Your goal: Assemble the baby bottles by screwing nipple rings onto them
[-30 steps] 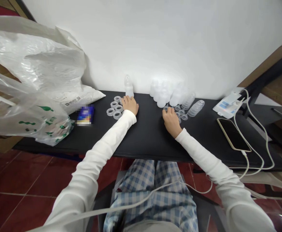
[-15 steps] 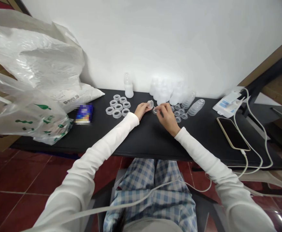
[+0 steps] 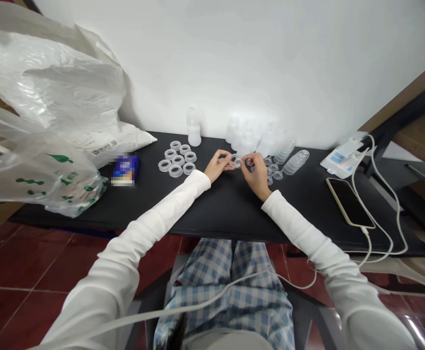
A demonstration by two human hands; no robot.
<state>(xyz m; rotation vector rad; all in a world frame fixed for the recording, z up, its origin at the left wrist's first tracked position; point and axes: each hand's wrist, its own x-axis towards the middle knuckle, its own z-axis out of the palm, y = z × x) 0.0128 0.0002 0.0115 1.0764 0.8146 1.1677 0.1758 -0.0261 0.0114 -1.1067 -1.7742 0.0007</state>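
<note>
My left hand (image 3: pixel 217 166) and my right hand (image 3: pixel 256 171) meet above the middle of the black table (image 3: pixel 220 204). Between their fingertips is a small clear plastic ring (image 3: pixel 235 161); the left hand pinches it. The right hand pinches a small clear piece against it, too small to name. Left of my hands lie several clear rings (image 3: pixel 178 159) in a cluster. A small clear bottle (image 3: pixel 193 128) stands upright by the wall behind them.
Clear bottles (image 3: pixel 251 136) and stacked clear caps (image 3: pixel 294 162) sit at the back right, small clear nipples (image 3: pixel 273 171) before them. Large plastic bags (image 3: pixel 48 121) fill the left end, a blue packet (image 3: pixel 125 170) beside them. A phone (image 3: pixel 349 201) on a white cable (image 3: pixel 383 194) lies at right.
Both hands left the table's back, the left from the rings, the right from the small pieces. They came together at the middle, each holding a clear part, and now press them together.
</note>
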